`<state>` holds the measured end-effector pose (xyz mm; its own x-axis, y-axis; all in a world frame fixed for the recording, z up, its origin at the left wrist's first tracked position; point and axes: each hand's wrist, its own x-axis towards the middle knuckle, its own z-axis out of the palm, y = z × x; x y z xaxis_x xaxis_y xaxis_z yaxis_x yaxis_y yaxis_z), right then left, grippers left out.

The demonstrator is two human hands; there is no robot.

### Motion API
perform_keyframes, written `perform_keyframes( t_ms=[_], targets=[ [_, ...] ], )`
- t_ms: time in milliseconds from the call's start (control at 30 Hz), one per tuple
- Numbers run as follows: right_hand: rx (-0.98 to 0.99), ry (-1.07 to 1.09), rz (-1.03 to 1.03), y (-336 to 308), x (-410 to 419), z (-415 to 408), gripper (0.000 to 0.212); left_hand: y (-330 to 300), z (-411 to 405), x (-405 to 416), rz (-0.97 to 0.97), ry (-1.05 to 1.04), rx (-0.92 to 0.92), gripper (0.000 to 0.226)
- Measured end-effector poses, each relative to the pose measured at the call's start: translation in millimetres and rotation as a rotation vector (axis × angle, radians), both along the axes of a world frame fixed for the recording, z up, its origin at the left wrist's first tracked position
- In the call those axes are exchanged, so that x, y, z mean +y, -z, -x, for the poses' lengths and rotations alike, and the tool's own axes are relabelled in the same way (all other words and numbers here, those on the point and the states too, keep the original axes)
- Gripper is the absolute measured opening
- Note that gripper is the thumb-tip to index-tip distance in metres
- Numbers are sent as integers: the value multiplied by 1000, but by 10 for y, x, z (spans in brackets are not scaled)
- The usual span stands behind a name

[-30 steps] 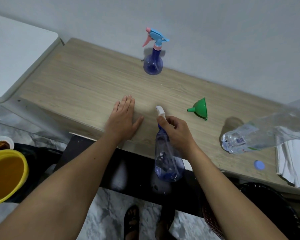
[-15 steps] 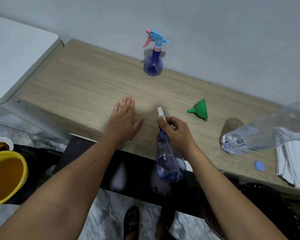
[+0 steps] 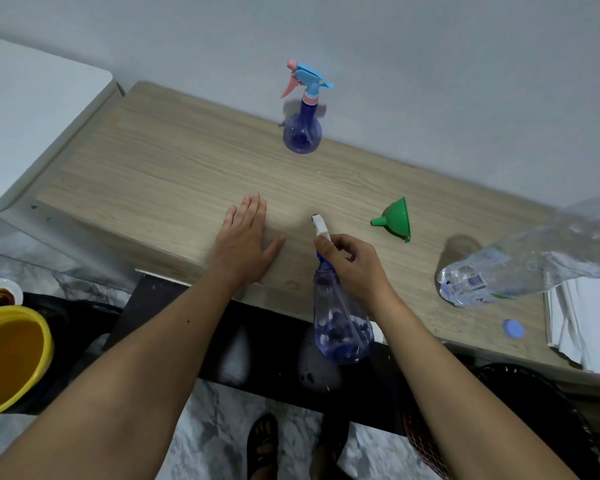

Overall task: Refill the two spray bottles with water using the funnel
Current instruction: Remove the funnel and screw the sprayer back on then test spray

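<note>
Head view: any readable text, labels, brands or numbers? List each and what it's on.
Water bottle label: a barcode and printed lines, too small and blurred to read.
Held spray bottle, far spray bottle, funnel, blue cap: no text visible.
Nothing legible.

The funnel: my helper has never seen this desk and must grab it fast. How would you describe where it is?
Start at the long wooden tabletop against the grey wall. Right of the right hand, between it and the lying clear water bottle, the funnel lies on its side. It is the only green thing there, cone-shaped with a short spout.
</note>
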<state>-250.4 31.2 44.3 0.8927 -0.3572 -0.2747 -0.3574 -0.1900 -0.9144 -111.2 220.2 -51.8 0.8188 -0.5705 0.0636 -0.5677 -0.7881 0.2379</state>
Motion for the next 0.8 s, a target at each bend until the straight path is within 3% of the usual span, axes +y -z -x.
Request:
perform_keyframes(
  t_ms=[333,467,600,667,800],
  targets=[
    [11,-3,11,18,-4,32,27,1,7,-4,19,2,6,90],
    [1,-20,0,-21,-14,37,35,-3,6,3,29,-2,0,90],
    [0,9,-67,-62,-50,-7,58,9,6,-3,39,0,-8,89],
    [-34,7,-28,-71,-81,-39,53,28,2,-4,39,0,-9,88],
    [-144,22,-153,-162,-125,-59,31,66,-8,-12,68,1,-20,87]
  ],
)
